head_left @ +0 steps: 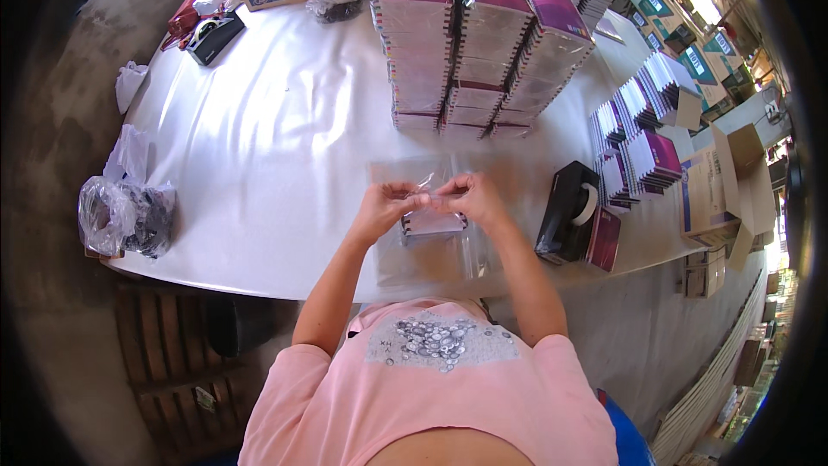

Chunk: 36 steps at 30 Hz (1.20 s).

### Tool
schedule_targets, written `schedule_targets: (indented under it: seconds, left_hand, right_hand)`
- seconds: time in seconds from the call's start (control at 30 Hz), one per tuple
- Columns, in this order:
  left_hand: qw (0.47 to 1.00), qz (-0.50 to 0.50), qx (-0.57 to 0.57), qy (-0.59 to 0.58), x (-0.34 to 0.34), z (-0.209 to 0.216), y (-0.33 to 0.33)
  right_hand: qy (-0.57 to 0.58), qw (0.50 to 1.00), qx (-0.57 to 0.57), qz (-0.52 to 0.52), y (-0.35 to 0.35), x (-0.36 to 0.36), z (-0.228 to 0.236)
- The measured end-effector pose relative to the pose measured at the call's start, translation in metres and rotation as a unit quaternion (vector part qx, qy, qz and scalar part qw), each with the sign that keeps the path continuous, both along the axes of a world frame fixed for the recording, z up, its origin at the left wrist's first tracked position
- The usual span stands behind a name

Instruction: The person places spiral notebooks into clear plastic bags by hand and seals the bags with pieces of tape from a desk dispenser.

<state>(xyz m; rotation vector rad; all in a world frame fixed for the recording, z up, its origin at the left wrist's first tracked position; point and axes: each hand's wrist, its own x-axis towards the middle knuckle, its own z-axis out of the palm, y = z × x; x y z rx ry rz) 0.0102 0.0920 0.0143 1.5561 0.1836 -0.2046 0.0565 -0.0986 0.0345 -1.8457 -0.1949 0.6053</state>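
Observation:
Close in front of me, my left hand [390, 206] and my right hand [473, 197] meet with their fingertips together. Both are closed in a pinch on a clear plastic bag [425, 181], whose edge shows above the fingers. Beneath the hands lies a spiral notebook [434, 223] with a pale face, partly covered by them; whether it is fully inside the bag I cannot tell. Under it, flat on the table, are more clear plastic sleeves [397, 263].
Tall stacks of purple-covered spiral notebooks [417, 43] stand beyond my hands. At right are a black tape dispenser [565, 211], more notebooks [651, 155] and an open carton [711, 185]. Crumpled plastic [108, 216] sits at the left edge of the white-covered table [259, 147]. Another tape dispenser [214, 37] is far left.

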Motion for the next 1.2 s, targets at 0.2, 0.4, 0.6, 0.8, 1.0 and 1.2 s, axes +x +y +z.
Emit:
schedule_targets:
  seconds: [0.2, 0.4, 0.6, 0.8, 1.0, 1.2]
  left_hand:
    - [0.996, -0.061, -0.025, -0.061, -0.001, -0.011, 0.01]
    - [0.902, -0.042, 0.335, -0.267, -0.014, 0.016, -0.002]
    - [0.888, -0.039, 0.373, -0.265, -0.046, 0.049, -0.011]
    - [0.851, -0.089, 0.458, -0.24, -0.059, 0.019, -0.011]
    - [0.75, -0.043, 0.559, -0.35, -0.068, 0.0, -0.017]
    - [0.759, -0.045, 0.535, -0.368, -0.066, 0.001, -0.017]
  right_hand:
    - [-0.158, 0.987, -0.005, -0.008, 0.005, -0.01, -0.002]
    - [-0.364, 0.927, -0.086, -0.013, 0.01, -0.03, 0.005]
    - [-0.434, 0.875, -0.212, -0.012, 0.013, -0.042, 0.016]
    - [-0.523, 0.738, -0.415, 0.096, 0.017, -0.088, 0.037]
    - [-0.284, 0.943, -0.163, -0.064, -0.054, -0.107, 0.04]
    - [-0.232, 0.821, -0.262, -0.452, -0.198, -0.101, -0.047]
